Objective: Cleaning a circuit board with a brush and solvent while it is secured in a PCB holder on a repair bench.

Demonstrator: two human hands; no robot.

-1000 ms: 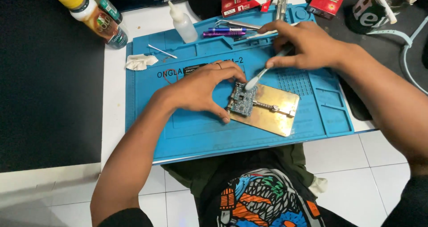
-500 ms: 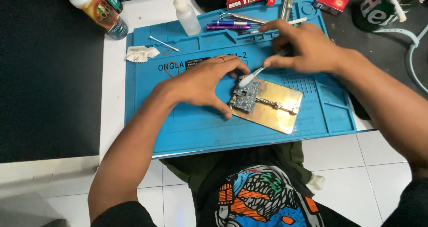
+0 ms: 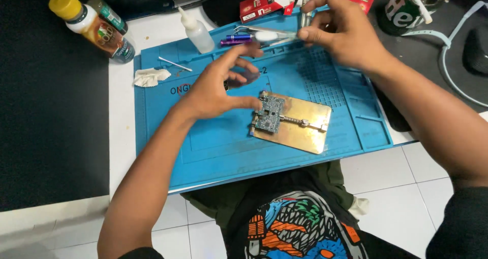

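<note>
Your right hand point(image 3: 345, 33) is raised over the far edge of the blue mat point(image 3: 213, 147), fingers pinched shut on a thin white-tipped brush point(image 3: 272, 35) that points left, its tip off the board. Your left hand point(image 3: 218, 88) hovers just left of the circuit board point(image 3: 269, 114), fingers spread and loosely curled, holding nothing; its thumb tip sits close to the board's left edge, though I cannot tell whether it touches.

The board sits clamped at the left end of a brass holder plate point(image 3: 300, 129), which lies on the mat to the right of your left hand. Beyond the board, along the mat's far edge, lie a purple pen-like tool point(image 3: 236, 37) and a clear squeeze bottle point(image 3: 197, 31); far left of the board are a crumpled tissue point(image 3: 150, 77) and a cotton swab point(image 3: 174, 64).

By the look of it, you are between brush strokes in cleaning the board. Going back in calls for steadying the plate with the left hand first, then lowering the bristles gently onto the small parts.
</note>
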